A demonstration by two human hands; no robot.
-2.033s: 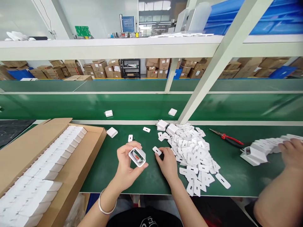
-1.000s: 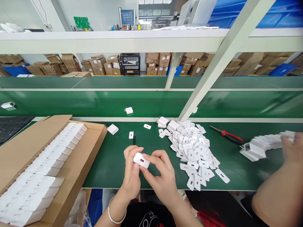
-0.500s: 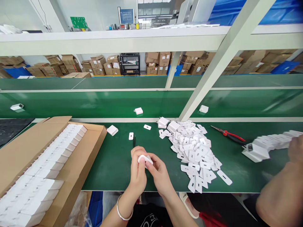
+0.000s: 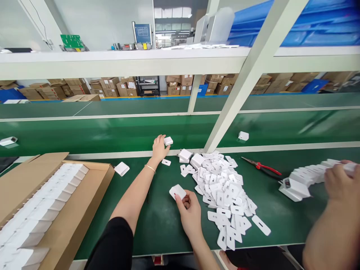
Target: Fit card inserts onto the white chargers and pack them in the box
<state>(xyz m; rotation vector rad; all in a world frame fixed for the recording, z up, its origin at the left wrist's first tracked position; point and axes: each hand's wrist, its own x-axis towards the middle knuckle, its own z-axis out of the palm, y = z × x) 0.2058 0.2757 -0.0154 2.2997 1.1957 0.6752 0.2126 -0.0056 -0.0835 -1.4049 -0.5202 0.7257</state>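
Note:
My left hand (image 4: 160, 147) reaches out to the belt beyond the table, its fingers and thumb closed around the left side of a white charger (image 4: 168, 141). My right hand (image 4: 191, 210) pinches another white charger (image 4: 177, 192) above the table, a broad flat side facing up. Beneath the left wrist lies a white slotted cover plate (image 4: 166, 162). A heap of similar plates (image 4: 225, 187) spreads to the right of my right hand, with a few chargers (image 4: 197, 161) at its far end. A dark thin tool (image 4: 147, 195) is mostly hidden by my left forearm.
An open cardboard box (image 4: 92, 195) with rows of chargers (image 4: 53, 202) stands at left; a loose charger (image 4: 122, 168) lies beside it. Red-handled pliers (image 4: 261, 167) lie at right. A co-worker's hand (image 4: 339, 182) is near a row of chargers (image 4: 312, 174). A slanted post (image 4: 239, 90) rises behind the heap.
My hands, together around a white charger before, are now apart. The left has stretched forward to the charger on the belt; the right keeps one low. The view has shifted.

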